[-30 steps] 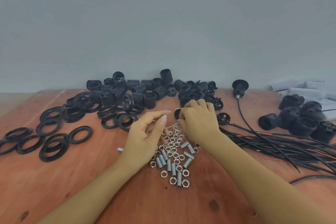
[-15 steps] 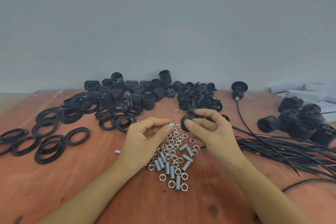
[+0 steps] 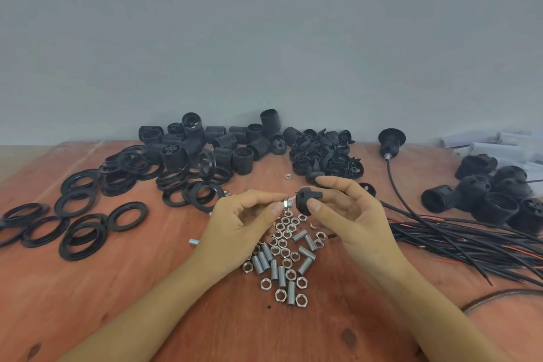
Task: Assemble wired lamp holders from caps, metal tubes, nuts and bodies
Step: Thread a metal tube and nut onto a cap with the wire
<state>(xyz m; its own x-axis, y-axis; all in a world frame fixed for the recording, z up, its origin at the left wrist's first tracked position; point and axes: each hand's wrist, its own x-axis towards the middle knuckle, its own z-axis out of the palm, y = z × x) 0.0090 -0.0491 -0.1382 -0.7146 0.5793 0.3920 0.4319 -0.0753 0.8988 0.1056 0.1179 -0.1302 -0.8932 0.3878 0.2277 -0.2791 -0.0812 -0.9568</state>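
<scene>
My left hand (image 3: 241, 220) pinches a small metal tube with a nut (image 3: 287, 203) between thumb and forefinger. My right hand (image 3: 349, 214) holds a black cap (image 3: 305, 203) by its rim, its dome turned toward the tube. Tube end and cap nearly touch above the table. Below them lies a heap of several loose nuts and threaded tubes (image 3: 283, 258). Black caps (image 3: 326, 156) are piled behind, threaded black bodies (image 3: 223, 141) to their left.
Several black rings (image 3: 88, 214) spread over the left of the wooden table (image 3: 147, 288). A bundle of black and red wires (image 3: 470, 241) runs off to the right. One wired holder (image 3: 391, 141) stands at the back; assembled black holders (image 3: 493, 197) lie far right.
My right hand picked a black cap from the pile and brought it toward me. Both hands drew together, closing the gap between the tube and the cap.
</scene>
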